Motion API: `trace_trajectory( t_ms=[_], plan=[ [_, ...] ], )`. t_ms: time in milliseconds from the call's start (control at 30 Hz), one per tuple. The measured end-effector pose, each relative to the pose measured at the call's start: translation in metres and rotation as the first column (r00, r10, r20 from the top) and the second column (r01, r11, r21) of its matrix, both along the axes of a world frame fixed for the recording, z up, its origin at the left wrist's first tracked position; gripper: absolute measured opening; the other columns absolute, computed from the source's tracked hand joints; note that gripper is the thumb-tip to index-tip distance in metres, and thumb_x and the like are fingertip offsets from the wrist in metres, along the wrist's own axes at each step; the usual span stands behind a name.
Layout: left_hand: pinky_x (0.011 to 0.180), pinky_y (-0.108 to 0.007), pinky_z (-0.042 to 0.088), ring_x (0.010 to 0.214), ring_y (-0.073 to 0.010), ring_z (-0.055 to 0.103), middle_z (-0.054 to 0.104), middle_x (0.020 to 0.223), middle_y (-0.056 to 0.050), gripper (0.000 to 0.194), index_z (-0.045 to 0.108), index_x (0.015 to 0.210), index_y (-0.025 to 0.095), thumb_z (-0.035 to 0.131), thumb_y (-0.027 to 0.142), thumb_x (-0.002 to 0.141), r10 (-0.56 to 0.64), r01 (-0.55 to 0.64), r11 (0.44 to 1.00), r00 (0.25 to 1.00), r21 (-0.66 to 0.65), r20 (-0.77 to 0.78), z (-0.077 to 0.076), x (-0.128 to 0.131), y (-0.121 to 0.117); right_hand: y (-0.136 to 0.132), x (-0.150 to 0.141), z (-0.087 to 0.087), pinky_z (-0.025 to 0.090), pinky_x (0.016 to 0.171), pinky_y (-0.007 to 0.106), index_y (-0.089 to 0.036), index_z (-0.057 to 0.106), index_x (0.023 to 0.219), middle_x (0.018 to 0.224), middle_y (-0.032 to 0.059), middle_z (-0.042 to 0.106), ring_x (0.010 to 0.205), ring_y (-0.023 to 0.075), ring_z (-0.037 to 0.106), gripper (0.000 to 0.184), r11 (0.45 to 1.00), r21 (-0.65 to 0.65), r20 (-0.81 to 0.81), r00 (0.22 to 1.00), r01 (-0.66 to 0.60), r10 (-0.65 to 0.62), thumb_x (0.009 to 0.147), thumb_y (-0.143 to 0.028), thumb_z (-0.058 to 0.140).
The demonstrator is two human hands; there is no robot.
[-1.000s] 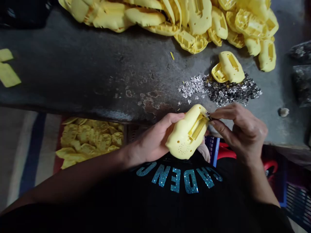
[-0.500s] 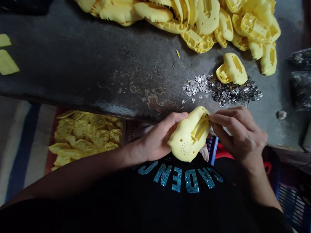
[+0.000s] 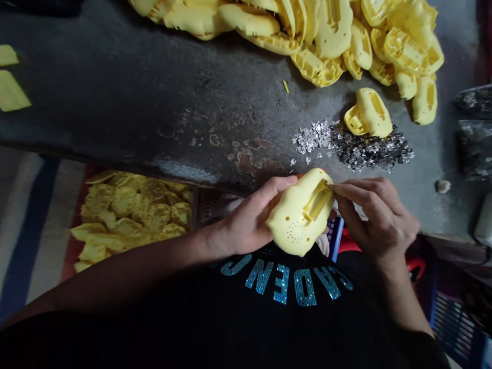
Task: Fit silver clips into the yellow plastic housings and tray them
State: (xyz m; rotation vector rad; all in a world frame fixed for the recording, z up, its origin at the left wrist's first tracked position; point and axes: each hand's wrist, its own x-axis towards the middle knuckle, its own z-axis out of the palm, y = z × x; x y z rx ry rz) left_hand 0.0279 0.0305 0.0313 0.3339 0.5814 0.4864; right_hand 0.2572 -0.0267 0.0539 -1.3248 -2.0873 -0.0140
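Note:
My left hand (image 3: 251, 215) is closed round a yellow plastic shell (image 3: 294, 218), tilted with its long battery slot facing up. Small round holes dot the shell's lower face. At the slot's upper end, my right hand (image 3: 378, 215) pinches a small metal contact piece (image 3: 328, 185), partly hidden by the fingertips and set against the slot edge. Beyond the hands lies a heap of small metal pieces, silvery bits (image 3: 313, 137) on the left and darker clips (image 3: 369, 151) on the right. Another pair of yellow shells (image 3: 369, 114) rests on that heap.
Many yellow shells (image 3: 249, 23) are piled along the table's far side. Below the table (image 3: 115, 97) edge, at left, is a container of yellow parts (image 3: 134, 210). Plastic bags of dark parts (image 3: 476, 148) lie at right, and a blue basket (image 3: 453, 323) stands lower right.
The metal piece has gone from standing out above the slot's upper end to sitting down in it, with my right fingers pressed close. My left hand keeps its hold on the shell.

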Motion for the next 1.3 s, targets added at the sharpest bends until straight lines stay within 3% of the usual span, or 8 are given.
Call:
trace_trajectory(
  t_ms=[200,467,700,833,933,1033,1167,1300],
  plan=[
    [0.092,-0.042,0.071,0.127,-0.0420,0.080,0.089,0.121,-0.012,0.059,0.080,0.140,0.020,0.082,0.052,0.090,0.013,-0.013,1.000,1.000,0.017,0.003,0.002,-0.002,-0.001,0.001,-0.003,0.000,0.065,0.082,0.044,-0.036,0.075,0.139,0.110,0.0041,0.087,0.091,0.0250,0.082,0.044,1.000,-0.001,0.007,1.000,0.002,-0.002,0.105,-0.009,0.076],
    [0.088,-0.037,0.068,0.132,-0.0411,0.077,0.088,0.126,-0.016,0.070,0.073,0.149,0.016,0.081,0.053,0.091,0.021,-0.023,0.999,0.999,0.043,0.044,0.002,-0.002,-0.003,0.003,-0.005,0.003,0.064,0.081,0.043,-0.033,0.076,0.135,0.111,0.0049,0.086,0.089,0.0236,0.080,0.042,1.000,-0.006,-0.011,1.000,-0.025,0.025,0.103,-0.006,0.076],
    [0.078,-0.038,0.067,0.116,-0.0391,0.083,0.088,0.124,-0.013,0.074,0.070,0.155,0.019,0.079,0.060,0.094,-0.009,0.006,0.998,0.999,0.056,0.052,0.004,-0.003,-0.003,0.002,-0.005,0.003,0.065,0.083,0.041,-0.033,0.080,0.132,0.110,0.0040,0.086,0.092,0.0221,0.080,0.042,1.000,-0.005,-0.067,0.998,-0.003,0.002,0.102,-0.004,0.078],
    [0.082,-0.034,0.066,0.109,-0.0318,0.082,0.087,0.125,-0.013,0.074,0.072,0.153,0.019,0.083,0.062,0.093,0.012,-0.017,0.993,0.999,0.117,0.041,-0.002,-0.002,-0.005,0.007,0.001,0.010,0.067,0.086,0.042,-0.034,0.080,0.136,0.119,0.0045,0.085,0.102,0.0245,0.080,0.037,0.979,-0.206,-0.187,0.982,-0.006,-0.034,0.103,-0.018,0.083],
    [0.084,-0.030,0.065,0.105,-0.0255,0.081,0.086,0.127,-0.009,0.076,0.069,0.159,0.025,0.089,0.054,0.093,0.013,-0.019,0.977,1.000,0.210,0.028,-0.009,-0.006,-0.008,0.013,0.006,0.016,0.066,0.086,0.040,-0.033,0.079,0.136,0.121,0.0042,0.084,0.100,0.0232,0.078,0.034,0.906,-0.407,-0.322,0.947,-0.120,-0.020,0.103,-0.030,0.087],
    [0.083,-0.029,0.065,0.101,-0.0229,0.081,0.085,0.121,-0.008,0.080,0.064,0.166,0.028,0.092,0.049,0.094,-0.022,0.034,0.946,0.999,0.324,-0.039,-0.010,-0.014,-0.011,0.017,0.007,0.018,0.064,0.086,0.035,-0.031,0.079,0.128,0.114,0.0010,0.082,0.094,0.0190,0.075,0.031,0.868,-0.465,-0.366,0.930,-0.172,-0.013,0.100,-0.026,0.089],
    [0.072,-0.025,0.062,0.090,-0.0194,0.080,0.084,0.127,-0.009,0.076,0.059,0.174,0.031,0.082,0.051,0.104,-0.069,0.179,0.794,0.976,0.580,-0.207,-0.004,-0.029,-0.012,0.013,0.001,0.010,0.062,0.085,0.034,-0.031,0.077,0.119,0.108,-0.0016,0.079,0.093,0.0180,0.074,0.030,0.884,-0.439,-0.448,0.892,-0.162,-0.059,0.095,-0.018,0.089],
    [0.088,-0.031,0.068,0.112,-0.0266,0.080,0.080,0.141,-0.011,0.078,0.065,0.169,0.027,0.087,0.053,0.099,0.030,0.219,0.465,0.964,0.858,-0.263,-0.002,-0.038,-0.008,0.002,-0.001,-0.009,0.062,0.087,0.038,-0.033,0.078,0.122,0.108,-0.0002,0.079,0.098,0.0222,0.075,0.029,0.929,-0.348,-0.518,0.852,-0.127,-0.078,0.096,-0.023,0.088]
  ],
)
